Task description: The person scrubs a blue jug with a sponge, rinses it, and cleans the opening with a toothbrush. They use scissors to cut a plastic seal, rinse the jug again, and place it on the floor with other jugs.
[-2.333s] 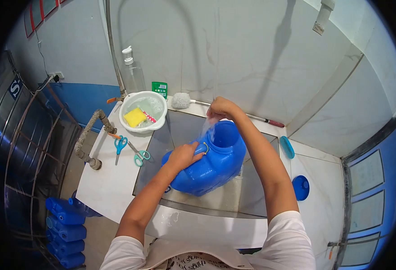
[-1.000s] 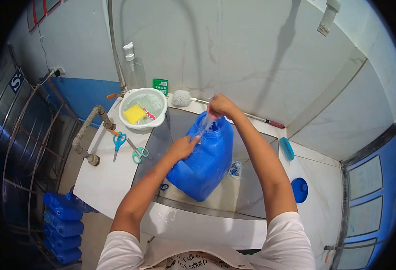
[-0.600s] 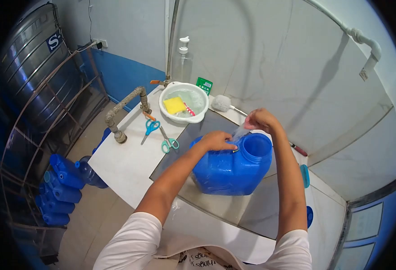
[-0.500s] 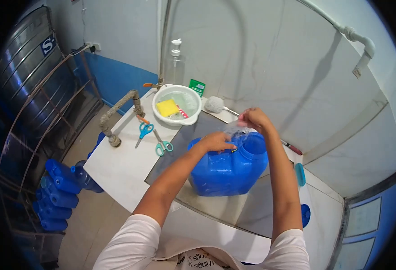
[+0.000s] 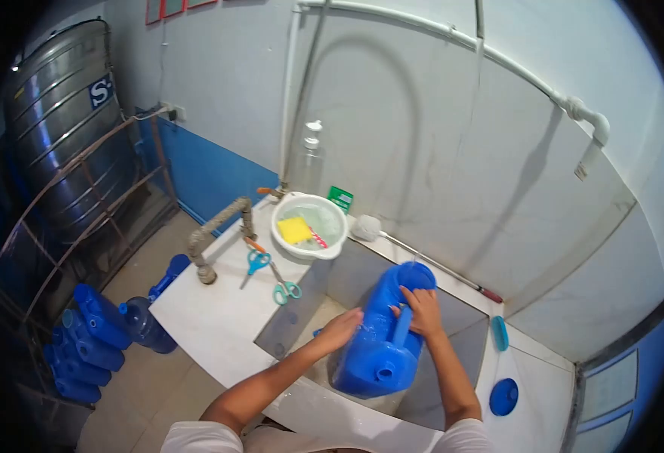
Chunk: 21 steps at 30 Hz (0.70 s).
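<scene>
Now, with the blue jug [image 5: 377,340] tilted in the sink [image 5: 309,298], keep your right hand [image 5: 423,311] closed around its handle and your left hand [image 5: 341,330], fingers spread, flat against its side to steady it.

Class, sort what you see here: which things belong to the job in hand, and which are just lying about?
In use:
blue jug, standing in the sink
left hand on its side
right hand on its handle

Lying about:
two scissors
white basin with yellow sponge
brush
soap dispenser
blue cap
</scene>
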Each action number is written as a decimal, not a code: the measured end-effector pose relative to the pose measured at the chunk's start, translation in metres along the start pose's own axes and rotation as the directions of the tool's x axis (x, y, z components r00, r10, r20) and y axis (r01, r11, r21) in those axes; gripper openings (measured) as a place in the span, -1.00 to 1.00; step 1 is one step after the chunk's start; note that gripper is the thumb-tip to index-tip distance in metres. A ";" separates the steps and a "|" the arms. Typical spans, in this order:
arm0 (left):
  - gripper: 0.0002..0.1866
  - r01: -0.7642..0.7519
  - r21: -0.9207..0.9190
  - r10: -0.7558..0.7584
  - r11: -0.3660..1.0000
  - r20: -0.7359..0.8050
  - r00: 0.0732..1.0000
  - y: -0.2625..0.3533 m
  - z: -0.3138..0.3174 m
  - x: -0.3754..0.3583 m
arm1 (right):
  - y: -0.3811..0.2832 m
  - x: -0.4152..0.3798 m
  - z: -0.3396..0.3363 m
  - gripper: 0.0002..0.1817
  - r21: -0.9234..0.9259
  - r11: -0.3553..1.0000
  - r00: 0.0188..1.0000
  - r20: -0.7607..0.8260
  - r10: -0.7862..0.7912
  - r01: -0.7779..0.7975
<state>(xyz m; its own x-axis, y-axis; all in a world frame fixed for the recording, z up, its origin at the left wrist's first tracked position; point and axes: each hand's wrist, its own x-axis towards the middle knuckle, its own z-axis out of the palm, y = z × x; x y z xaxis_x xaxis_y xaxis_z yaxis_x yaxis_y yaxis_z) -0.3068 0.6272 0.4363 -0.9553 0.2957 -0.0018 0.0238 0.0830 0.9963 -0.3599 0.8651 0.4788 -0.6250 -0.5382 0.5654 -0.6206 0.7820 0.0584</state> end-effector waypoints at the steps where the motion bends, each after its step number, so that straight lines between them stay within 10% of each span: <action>1: -0.48 -0.011 -0.028 0.007 1.000 -0.123 0.992 -0.008 -0.020 -0.014 | -0.008 0.013 -0.002 -0.43 0.009 1.000 1.000 -0.016 -0.011 0.011; 2: -0.48 -0.015 -0.023 0.012 1.000 -0.131 0.991 -0.029 -0.032 -0.025 | -0.014 0.024 -0.007 -0.43 -0.010 1.000 1.000 0.015 -0.027 0.027; 4: -0.36 0.531 -0.393 -0.582 0.751 -0.014 0.813 -0.088 -0.057 -0.024 | -0.019 0.059 -0.019 -0.45 -0.057 0.996 0.998 -0.015 -0.063 0.062; 7: -0.33 0.626 -0.508 -0.673 0.592 0.116 0.731 -0.129 -0.086 -0.013 | -0.029 0.154 -0.099 -0.42 0.000 0.999 0.994 -0.100 0.034 -0.035; 12: -0.45 0.199 -0.839 -0.248 0.507 0.080 0.965 -0.036 -0.090 -0.014 | -0.020 0.239 -0.205 -0.44 -0.063 0.966 0.947 -0.224 0.230 -0.250; 17: -0.48 0.298 -0.895 -0.315 0.331 0.193 0.930 0.018 -0.090 -0.109 | 0.002 0.256 -0.181 -0.50 -0.110 0.914 0.918 0.025 0.396 -0.391; 21: -0.41 0.113 -0.787 -0.267 0.606 -0.067 0.961 0.090 -0.176 -0.148 | -0.032 0.258 -0.192 -0.56 -0.081 0.820 0.817 0.073 0.572 -0.566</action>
<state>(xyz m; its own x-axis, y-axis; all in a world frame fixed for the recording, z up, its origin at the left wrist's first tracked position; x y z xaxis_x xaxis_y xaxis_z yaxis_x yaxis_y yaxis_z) -0.2147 0.4234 0.5419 -0.9446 0.1981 -0.2617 -0.3256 -0.6652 0.6719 -0.4101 0.7612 0.7809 -0.9002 -0.0160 0.4351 -0.1165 0.9717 -0.2054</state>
